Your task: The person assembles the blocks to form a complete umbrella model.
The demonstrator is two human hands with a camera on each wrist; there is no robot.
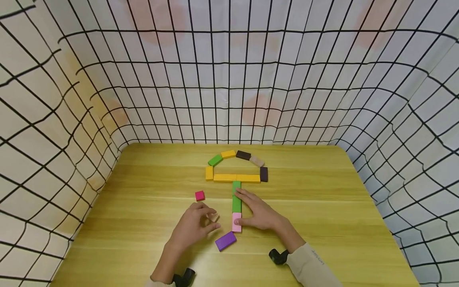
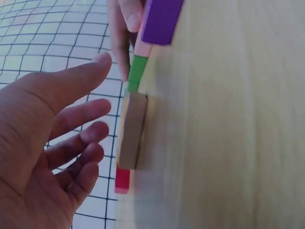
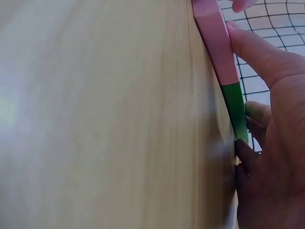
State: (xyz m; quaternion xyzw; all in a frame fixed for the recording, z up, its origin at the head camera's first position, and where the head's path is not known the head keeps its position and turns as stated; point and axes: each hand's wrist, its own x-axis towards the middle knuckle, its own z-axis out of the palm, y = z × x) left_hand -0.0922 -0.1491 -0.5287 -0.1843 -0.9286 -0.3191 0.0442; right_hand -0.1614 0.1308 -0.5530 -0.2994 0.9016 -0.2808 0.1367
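Note:
My left hand (image 1: 193, 223), fingers loosely bent and thumb apart, hovers beside a beige block (image 1: 213, 217). In the left wrist view that block (image 2: 133, 131) lies on the table, just past the fingertips, with nothing in the hand. A purple block (image 1: 226, 241) lies at a slant to the right of the left thumb. My right hand (image 1: 261, 213) rests along a straight column of blocks. Its thumb touches the pink block (image 1: 236, 227) at the near end, and its fingers lie on the green blocks (image 1: 236, 205) beyond. A red block (image 1: 199, 195) sits beyond the left hand.
Beyond the column, two yellow blocks (image 1: 236, 178) form a crossbar. Above it curves an arch of green (image 1: 215, 160), yellow (image 1: 228, 154), dark (image 1: 243, 155) and beige (image 1: 257, 160) blocks. Black wire mesh (image 1: 229, 87) stands along the back and sides of the wooden table (image 1: 305, 191).

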